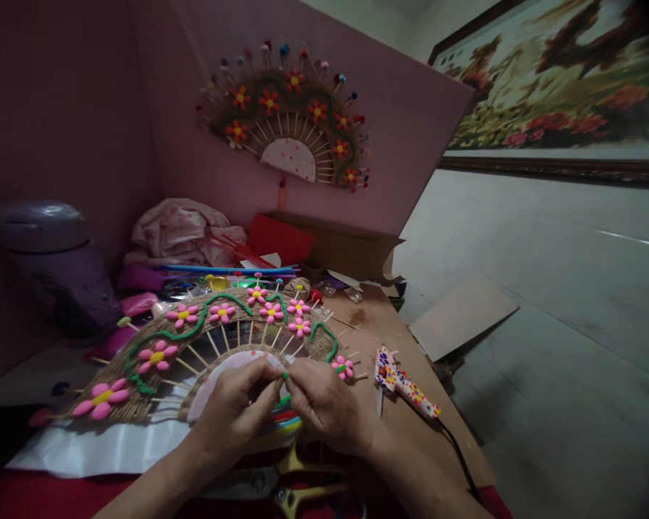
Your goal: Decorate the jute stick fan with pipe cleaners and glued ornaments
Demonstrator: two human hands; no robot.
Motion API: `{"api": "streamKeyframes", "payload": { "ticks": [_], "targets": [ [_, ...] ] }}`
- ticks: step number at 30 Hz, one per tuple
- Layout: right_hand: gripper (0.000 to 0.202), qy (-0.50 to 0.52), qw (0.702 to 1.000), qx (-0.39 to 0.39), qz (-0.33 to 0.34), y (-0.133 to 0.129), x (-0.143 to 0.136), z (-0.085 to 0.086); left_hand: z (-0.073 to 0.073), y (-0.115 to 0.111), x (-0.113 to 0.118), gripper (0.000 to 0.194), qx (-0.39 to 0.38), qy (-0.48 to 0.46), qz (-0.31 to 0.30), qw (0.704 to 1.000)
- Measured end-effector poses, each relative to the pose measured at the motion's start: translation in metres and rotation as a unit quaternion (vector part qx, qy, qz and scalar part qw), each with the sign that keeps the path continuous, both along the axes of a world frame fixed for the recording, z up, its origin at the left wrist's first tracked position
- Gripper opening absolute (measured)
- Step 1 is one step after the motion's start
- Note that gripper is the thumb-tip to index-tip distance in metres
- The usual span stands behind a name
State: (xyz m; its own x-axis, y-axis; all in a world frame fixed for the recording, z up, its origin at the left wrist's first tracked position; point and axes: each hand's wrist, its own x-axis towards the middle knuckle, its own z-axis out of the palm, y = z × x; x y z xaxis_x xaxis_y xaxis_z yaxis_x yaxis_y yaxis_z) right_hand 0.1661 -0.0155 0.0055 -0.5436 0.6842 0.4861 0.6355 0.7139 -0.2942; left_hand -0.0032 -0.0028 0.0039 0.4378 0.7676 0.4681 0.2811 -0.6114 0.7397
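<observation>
My left hand (241, 404) and my right hand (327, 404) meet above the lower middle of a fan-shaped craft piece. Their fingertips are pinched together on a small green piece (285, 375), soft-looking and mostly hidden by the fingers. Under them lies the fan (195, 324), made of twine wrapped on sticks, with pink flowers, a wavy green vine and a pale half-round base (216, 380). Several coloured strips (286, 418) show below the hands. Yellow-handled scissors (286, 484) lie nearest to me, partly covered by my arms.
A flower-patterned glue gun (405, 382) with a black cord rests on the board at right. A purple flask (54, 267) stands at left. Behind the fan are a twine ball (297, 288), bags and sticks. A finished fan (295, 108) hangs on the pink panel.
</observation>
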Motion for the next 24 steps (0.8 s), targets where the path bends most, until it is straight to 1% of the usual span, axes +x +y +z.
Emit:
{"api": "streamKeyframes", "payload": {
  "ticks": [4,8,10,11,13,14,17,20,22,24],
  "targets": [
    [0.012,0.041,0.999,-0.036,0.0,-0.003,-0.005,-0.005,0.0,-0.003,0.001,0.017,-0.03,-0.017,0.012,0.999],
    [0.012,0.066,0.997,-0.04,-0.019,-0.005,-0.009,-0.009,-0.004,-0.003,0.003,0.015,-0.043,-0.034,0.031,0.998],
    [0.014,0.098,0.993,-0.059,-0.023,-0.005,-0.01,-0.008,-0.005,-0.003,0.004,0.012,-0.058,-0.061,0.041,0.996],
    [0.016,0.124,0.989,-0.081,-0.021,-0.005,-0.01,-0.006,-0.005,-0.003,0.005,0.011,-0.072,-0.086,0.045,0.993],
    [0.021,0.19,0.971,-0.146,-0.007,-0.005,-0.011,-0.002,-0.004,-0.002,0.006,0.01,-0.118,-0.15,0.049,0.98],
    [0.023,0.225,0.957,-0.184,0.005,-0.006,-0.012,-0.001,-0.003,-0.002,0.007,0.011,-0.146,-0.181,0.051,0.971],
    [0.027,0.324,0.901,-0.286,0.044,-0.007,-0.016,0.0,0.002,0.001,0.005,0.015,-0.221,-0.236,0.034,0.946],
    [0.031,0.385,0.857,-0.339,0.056,-0.008,-0.02,-0.005,0.001,0.004,0.002,0.017,-0.276,-0.256,-0.016,0.926],
    [0.034,0.402,0.838,-0.366,0.055,-0.009,-0.022,-0.007,-0.003,0.006,0.001,0.019,-0.308,-0.267,-0.041,0.912],
    [0.038,0.406,0.829,-0.382,0.052,-0.009,-0.023,-0.008,-0.006,0.007,0.001,0.02,-0.341,-0.278,-0.06,0.896]
  ]
}}
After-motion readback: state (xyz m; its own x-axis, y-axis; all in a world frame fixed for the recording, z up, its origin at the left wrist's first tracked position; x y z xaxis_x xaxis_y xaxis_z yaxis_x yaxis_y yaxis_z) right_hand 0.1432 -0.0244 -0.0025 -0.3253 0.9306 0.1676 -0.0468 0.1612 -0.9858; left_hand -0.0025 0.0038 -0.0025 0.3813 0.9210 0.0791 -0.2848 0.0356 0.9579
